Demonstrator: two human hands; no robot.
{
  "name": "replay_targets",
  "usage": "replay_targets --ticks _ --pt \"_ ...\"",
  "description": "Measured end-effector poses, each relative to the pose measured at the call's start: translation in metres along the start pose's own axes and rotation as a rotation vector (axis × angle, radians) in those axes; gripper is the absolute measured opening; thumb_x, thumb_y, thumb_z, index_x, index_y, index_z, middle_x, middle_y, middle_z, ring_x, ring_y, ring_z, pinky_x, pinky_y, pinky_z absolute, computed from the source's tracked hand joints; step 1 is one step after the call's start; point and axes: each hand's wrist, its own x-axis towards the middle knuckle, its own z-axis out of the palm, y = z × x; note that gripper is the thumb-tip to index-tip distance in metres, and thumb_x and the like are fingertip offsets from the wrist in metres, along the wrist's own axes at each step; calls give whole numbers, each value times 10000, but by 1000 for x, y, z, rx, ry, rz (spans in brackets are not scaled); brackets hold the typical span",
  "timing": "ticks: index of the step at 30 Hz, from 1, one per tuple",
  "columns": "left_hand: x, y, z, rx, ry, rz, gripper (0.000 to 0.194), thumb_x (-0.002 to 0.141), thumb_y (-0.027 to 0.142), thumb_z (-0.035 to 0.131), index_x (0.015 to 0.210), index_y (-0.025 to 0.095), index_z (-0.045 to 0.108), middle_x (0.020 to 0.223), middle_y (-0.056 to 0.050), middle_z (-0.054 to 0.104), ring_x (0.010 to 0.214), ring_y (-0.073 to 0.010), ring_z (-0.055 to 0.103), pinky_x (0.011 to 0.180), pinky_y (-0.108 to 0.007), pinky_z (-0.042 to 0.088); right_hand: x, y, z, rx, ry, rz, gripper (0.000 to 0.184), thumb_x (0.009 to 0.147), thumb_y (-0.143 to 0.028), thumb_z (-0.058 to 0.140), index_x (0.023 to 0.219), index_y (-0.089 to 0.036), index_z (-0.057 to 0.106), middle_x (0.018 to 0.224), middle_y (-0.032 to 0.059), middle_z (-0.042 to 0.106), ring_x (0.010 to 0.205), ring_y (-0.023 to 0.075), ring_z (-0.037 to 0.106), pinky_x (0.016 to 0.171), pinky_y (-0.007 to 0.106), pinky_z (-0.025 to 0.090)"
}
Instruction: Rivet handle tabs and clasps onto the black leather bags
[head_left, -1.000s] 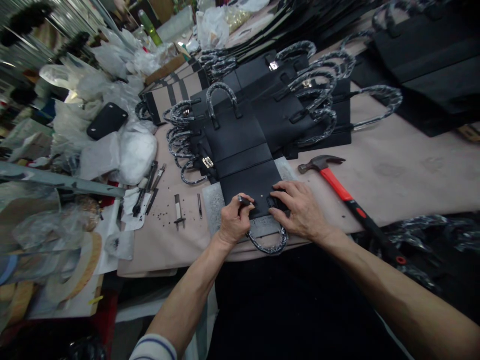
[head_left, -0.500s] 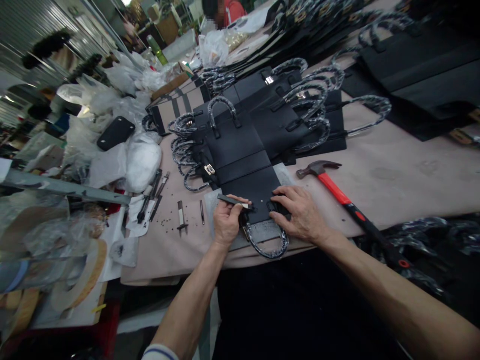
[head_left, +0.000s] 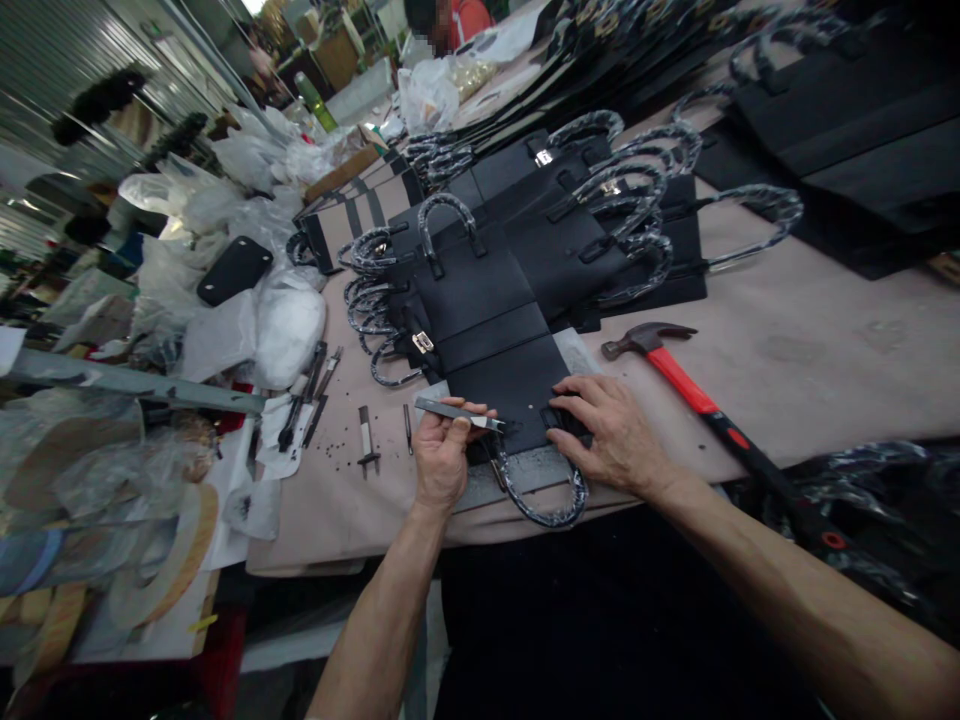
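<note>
My left hand (head_left: 442, 462) is closed around a flat metal punch (head_left: 441, 408). The tool lies nearly level across my fingers, its pronged tip over the left end of a handle. Beneath it is a black bag panel (head_left: 499, 388), flat on the table, with a small pale dot on it. A curved handle (head_left: 551, 520) wrapped in clear plastic hangs at the panel's near edge. My right hand (head_left: 619, 440) pinches the black tab at the handle's right end with thumb and fingers. Under the panel shows a grey slab (head_left: 534, 468).
A claw hammer (head_left: 682, 380) with a red and black handle lies to the right. On the left are a pronged punch (head_left: 366, 440) and a thin rod tool (head_left: 408, 428). Stacked bag panels (head_left: 555, 240) fill the back. Plastic bags (head_left: 292, 330) crowd the far left. A person in red (head_left: 471, 18) is behind.
My left hand has drawn slightly left and toward me, and the punch's tip has come off the handle end into view. My right hand keeps its place on the tab. The view has shifted slightly.
</note>
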Motion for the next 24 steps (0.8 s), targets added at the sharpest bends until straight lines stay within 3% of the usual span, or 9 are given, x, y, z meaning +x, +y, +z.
replay_targets --ticks 11,20,24 --pt "-8 -1 -3 -33 -4 -86 462 798 477 871 1041 218 576 973 -27 779 894 -227 794 764 -343 671 0 2 1 5 -2 -2 270 894 -339 672 1124 -199 687 1245 135 652 1173 339 587 1006 552 479" --pt "-15 12 7 -60 110 -160 435 744 435 892 893 186 569 762 34 710 624 -131 728 522 -198 601 0 1 2 -14 14 -24 260 904 -334 672 1113 -179 682 1231 142 655 1172 345 583 1002 548 486" --pt "-13 13 10 -77 150 -222 461 742 380 883 1017 196 562 827 19 740 660 -162 757 546 -225 608 -1 1 2 -14 7 -25 257 907 -331 667 1120 -188 676 1239 141 655 1176 343 584 996 548 485"
